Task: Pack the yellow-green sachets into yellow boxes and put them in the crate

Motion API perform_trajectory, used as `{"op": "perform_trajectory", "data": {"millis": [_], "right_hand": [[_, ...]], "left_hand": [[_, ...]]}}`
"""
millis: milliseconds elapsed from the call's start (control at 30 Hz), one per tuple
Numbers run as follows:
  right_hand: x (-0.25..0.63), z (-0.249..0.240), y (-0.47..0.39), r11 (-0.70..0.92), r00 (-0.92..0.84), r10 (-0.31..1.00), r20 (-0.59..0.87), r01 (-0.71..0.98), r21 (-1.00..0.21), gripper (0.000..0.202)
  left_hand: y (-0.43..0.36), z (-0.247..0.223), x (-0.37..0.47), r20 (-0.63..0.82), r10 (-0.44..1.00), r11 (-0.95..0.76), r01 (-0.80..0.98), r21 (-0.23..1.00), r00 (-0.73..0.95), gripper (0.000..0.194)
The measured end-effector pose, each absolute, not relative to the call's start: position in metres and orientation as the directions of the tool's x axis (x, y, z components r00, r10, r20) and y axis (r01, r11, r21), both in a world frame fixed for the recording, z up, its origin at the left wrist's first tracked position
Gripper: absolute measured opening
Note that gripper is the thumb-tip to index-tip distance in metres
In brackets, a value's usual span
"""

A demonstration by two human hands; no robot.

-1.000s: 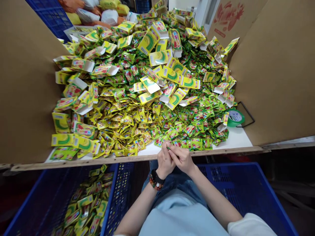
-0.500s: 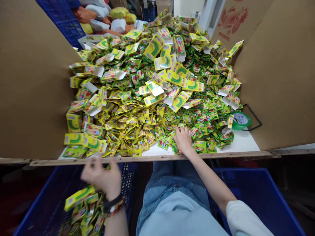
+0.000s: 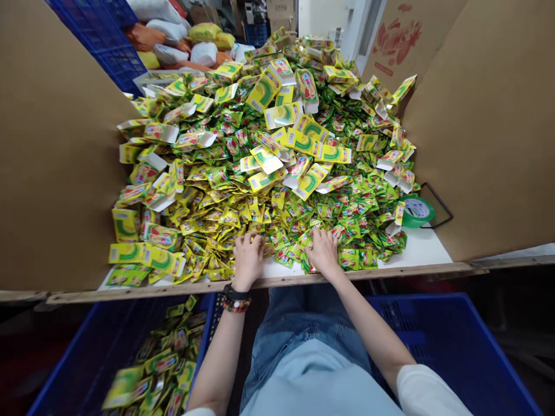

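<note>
Half a second earlier the left hand (image 3: 248, 257) had been down over the blue crate (image 3: 108, 352) at the left, among the filled boxes (image 3: 147, 375) lying in it; now it had been brought back up to the table (image 3: 416, 245) and laid on the near edge of the heap of sachets (image 3: 277, 237). The right hand (image 3: 323, 251) had hardly been moved and was still spread flat on the green sachets just beside it. Neither grip was closed on anything: the fingers of both hands were held loosely open, pressing on loose sachets. From this it was judged that one box had been finished and dropped, and that a fresh gathering of sachets had been begun. Flat yellow cartons (image 3: 303, 138) were strewn higher on the heap, and a roll of green tape (image 3: 415, 210) lay at the right.
</note>
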State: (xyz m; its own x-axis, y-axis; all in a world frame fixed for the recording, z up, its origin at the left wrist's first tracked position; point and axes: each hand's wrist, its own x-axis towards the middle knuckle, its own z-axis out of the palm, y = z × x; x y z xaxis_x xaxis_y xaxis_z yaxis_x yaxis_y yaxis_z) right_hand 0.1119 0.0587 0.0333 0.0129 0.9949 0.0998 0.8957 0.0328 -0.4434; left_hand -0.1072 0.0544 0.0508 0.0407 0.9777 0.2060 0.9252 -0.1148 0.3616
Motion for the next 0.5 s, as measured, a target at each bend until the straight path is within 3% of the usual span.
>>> {"op": "perform_trajectory", "data": {"millis": [100,167,233,300,367,500], "right_hand": [[0.117,0.030,0.061,0.095,0.026,0.985,0.170,0.743,-0.663,0.022],[0.120,0.031,0.061,0.157,0.058,0.974,0.221,0.531,-0.833,0.017],[0.121,0.034,0.059,0.160,0.053,0.982,0.179,0.257,-0.953,0.019],[0.120,0.037,0.057,0.095,-0.038,0.995,0.093,0.049,-0.994,0.026],[0.118,0.041,0.055,0.055,-0.131,0.990,0.057,-0.014,-0.998,0.030],[0.116,0.045,0.051,0.036,-0.127,0.992,0.025,0.081,-0.996,0.035]], "left_hand": [[0.059,0.050,-0.105,0.214,0.975,-0.179,0.757,0.628,0.053,0.016],[0.062,0.048,-0.101,0.224,0.975,-0.179,0.607,0.774,0.002,0.017],[0.064,0.047,-0.092,0.190,0.981,-0.150,0.442,0.884,-0.047,0.019],[0.064,0.046,-0.079,0.100,0.995,-0.089,0.275,0.957,-0.027,0.024],[0.061,0.047,-0.066,0.037,0.999,-0.039,0.151,0.988,0.017,0.028],[0.052,0.050,-0.049,0.046,0.999,-0.046,0.065,0.997,0.000,0.032]]}}
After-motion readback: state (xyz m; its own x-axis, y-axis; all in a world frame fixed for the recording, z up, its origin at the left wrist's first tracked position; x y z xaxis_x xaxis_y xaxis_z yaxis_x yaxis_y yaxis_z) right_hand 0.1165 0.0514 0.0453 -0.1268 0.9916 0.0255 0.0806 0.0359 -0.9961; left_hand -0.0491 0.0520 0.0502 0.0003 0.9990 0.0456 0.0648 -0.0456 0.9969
